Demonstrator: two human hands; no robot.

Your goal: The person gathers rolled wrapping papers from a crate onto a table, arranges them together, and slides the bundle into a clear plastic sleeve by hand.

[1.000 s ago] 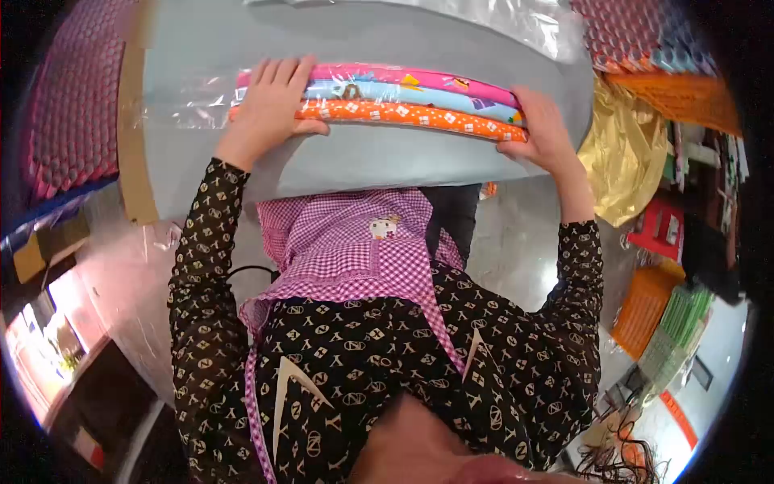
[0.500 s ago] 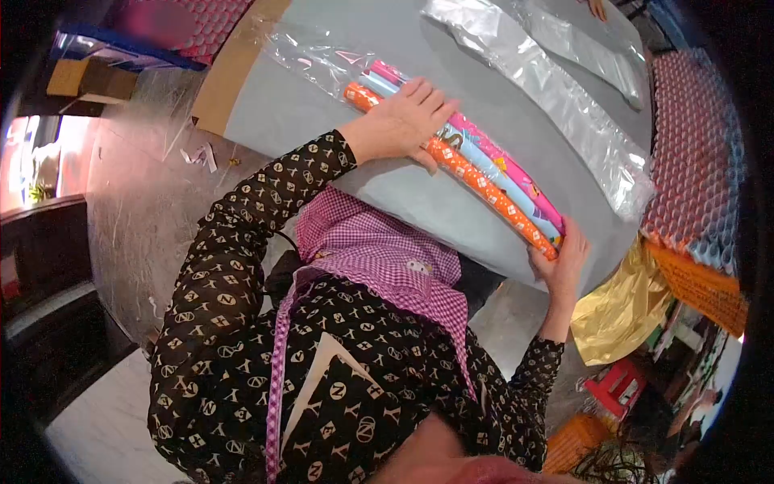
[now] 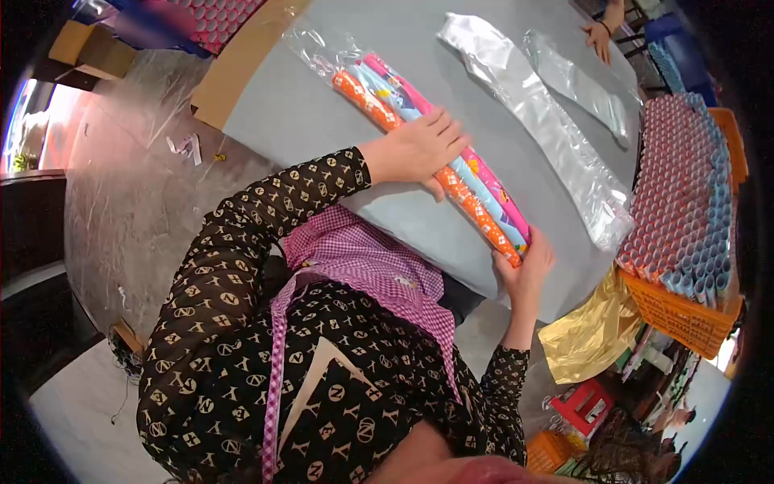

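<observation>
Three wrapping paper rolls, orange, light blue and pink, lie side by side at a slant across the table. A clear plastic sleeve sticks out crumpled past their far left end and seems to enclose them. My left hand lies across the middle of the rolls, fingers stretched out over the pink one and thumb apart on the near side. At the lower right end, my right hand is closed round the roll ends, its thumb by the orange one.
Long clear plastic sleeves lie on the grey table. Another person's hand rests at the far edge. Right of the table stand an orange crate with many rolls, gold foil and a red stool.
My left hand has slid along the rolls toward their middle. The right hand remains at the roll ends. The view has shifted, and more of the other person's hand shows.
</observation>
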